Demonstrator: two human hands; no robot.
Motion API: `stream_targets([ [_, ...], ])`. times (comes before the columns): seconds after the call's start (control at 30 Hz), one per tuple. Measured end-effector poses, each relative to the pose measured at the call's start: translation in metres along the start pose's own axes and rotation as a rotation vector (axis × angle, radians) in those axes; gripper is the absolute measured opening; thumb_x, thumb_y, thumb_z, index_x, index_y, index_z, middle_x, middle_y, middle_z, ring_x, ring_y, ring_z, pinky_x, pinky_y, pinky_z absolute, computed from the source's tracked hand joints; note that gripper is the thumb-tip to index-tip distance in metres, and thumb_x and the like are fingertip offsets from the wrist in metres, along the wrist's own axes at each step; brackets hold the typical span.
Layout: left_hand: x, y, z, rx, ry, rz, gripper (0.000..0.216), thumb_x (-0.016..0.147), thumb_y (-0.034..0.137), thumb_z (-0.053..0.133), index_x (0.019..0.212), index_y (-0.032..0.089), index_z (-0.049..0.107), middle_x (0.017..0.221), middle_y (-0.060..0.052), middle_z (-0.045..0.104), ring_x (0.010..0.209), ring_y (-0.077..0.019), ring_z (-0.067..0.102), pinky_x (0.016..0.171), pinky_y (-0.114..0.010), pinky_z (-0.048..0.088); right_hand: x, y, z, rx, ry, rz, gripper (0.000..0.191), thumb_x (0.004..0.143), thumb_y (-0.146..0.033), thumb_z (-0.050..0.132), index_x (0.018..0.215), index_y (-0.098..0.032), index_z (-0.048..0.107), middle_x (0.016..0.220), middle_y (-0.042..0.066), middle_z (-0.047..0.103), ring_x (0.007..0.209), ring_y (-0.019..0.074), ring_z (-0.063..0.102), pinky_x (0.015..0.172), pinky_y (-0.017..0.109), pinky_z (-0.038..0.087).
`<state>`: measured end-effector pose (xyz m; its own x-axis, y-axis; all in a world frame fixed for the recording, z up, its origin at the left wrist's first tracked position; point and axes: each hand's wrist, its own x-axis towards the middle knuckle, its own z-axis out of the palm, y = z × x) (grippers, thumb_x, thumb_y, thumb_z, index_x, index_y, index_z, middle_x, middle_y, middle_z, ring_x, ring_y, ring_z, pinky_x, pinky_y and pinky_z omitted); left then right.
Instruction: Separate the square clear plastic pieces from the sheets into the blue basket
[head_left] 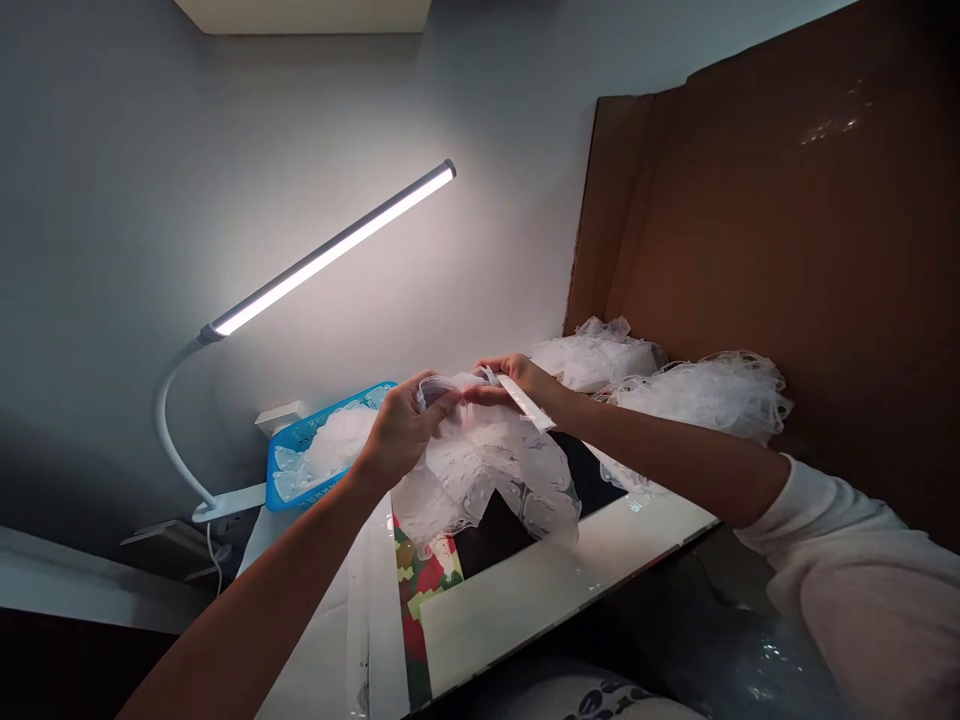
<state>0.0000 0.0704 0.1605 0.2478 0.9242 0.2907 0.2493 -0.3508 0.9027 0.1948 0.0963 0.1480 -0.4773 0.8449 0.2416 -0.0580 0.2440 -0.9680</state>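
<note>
My left hand (405, 425) is closed on the upper edge of a sheer white fabric piece (457, 480), its thumb and fingers pinching a fold. My right hand (517, 375) pinches the same edge just to the right, its fingertips close to those of the left. A flat white strip (527, 404) slants out from the right hand toward its wrist; its inner end is hidden by the fingers, so I cannot tell what it is. The cloth hangs in loose layers with patterned, scalloped edges above the table (555, 570).
At the left, a blue plastic basket (274, 465) holds more white fabric. Piles of sheer white cloth (712, 395) lie on the right before a large cardboard sheet (757, 220). A lit bar lamp (337, 250) on a bent neck stands behind the basket.
</note>
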Motion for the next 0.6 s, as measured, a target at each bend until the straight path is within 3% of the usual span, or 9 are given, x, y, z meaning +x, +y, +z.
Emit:
stream_targets([
  [0.1, 0.003, -0.004, 0.0, 0.045, 0.014, -0.018, 0.035, 0.076, 0.05, 0.069, 0.084, 0.016, 0.064, 0.065, 0.003, 0.054, 0.053, -0.0087, 0.044, 0.05, -0.02, 0.036, -0.001, -0.003, 0.004, -0.107, 0.058, -0.057, 0.037, 0.067, -0.047, 0.077, 0.079, -0.017, 0.059, 0.065, -0.004, 0.05, 0.055, 0.0086, 0.041, 0.05, 0.022, 0.031],
  [0.2, 0.005, -0.007, 0.004, 0.106, 0.043, 0.001, 0.037, 0.078, 0.053, 0.066, 0.075, 0.016, 0.064, 0.059, 0.004, 0.049, 0.051, -0.0088, 0.039, 0.05, -0.022, 0.032, -0.002, -0.008, 0.009, -0.341, 0.156, -0.116, 0.03, 0.072, -0.044, 0.071, 0.077, -0.017, 0.058, 0.061, -0.004, 0.05, 0.054, 0.0092, 0.04, 0.052, 0.023, 0.032],
  [0.3, 0.007, -0.004, 0.01, 0.4, 0.168, 0.085, 0.038, 0.083, 0.055, 0.06, 0.072, 0.018, 0.065, 0.055, 0.004, 0.046, 0.051, -0.0101, 0.036, 0.052, -0.023, 0.026, -0.001, -0.013, 0.011, -0.58, 0.268, -0.183, 0.022, 0.074, -0.036, 0.067, 0.075, -0.019, 0.054, 0.058, -0.005, 0.05, 0.053, 0.0095, 0.039, 0.052, 0.024, 0.031],
  [0.43, 0.008, 0.007, 0.014, 0.789, 0.334, 0.214, 0.032, 0.09, 0.049, 0.052, 0.09, 0.022, 0.069, 0.056, 0.001, 0.052, 0.054, -0.0146, 0.044, 0.058, -0.025, 0.026, 0.008, -0.019, 0.011, -0.695, 0.332, -0.25, 0.022, 0.077, -0.035, 0.063, 0.071, -0.02, 0.048, 0.058, -0.004, 0.051, 0.054, 0.01, 0.041, 0.053, 0.024, 0.031],
  [0.6, 0.001, 0.016, 0.013, 0.726, 0.395, 0.255, 0.031, 0.09, 0.046, 0.052, 0.086, 0.019, 0.068, 0.054, 0.003, 0.049, 0.051, -0.0119, 0.038, 0.057, -0.023, 0.029, 0.026, -0.017, 0.012, -0.773, 0.357, -0.301, 0.018, 0.079, -0.034, 0.062, 0.076, -0.02, 0.05, 0.064, -0.001, 0.058, 0.056, 0.0123, 0.046, 0.055, 0.025, 0.033],
])
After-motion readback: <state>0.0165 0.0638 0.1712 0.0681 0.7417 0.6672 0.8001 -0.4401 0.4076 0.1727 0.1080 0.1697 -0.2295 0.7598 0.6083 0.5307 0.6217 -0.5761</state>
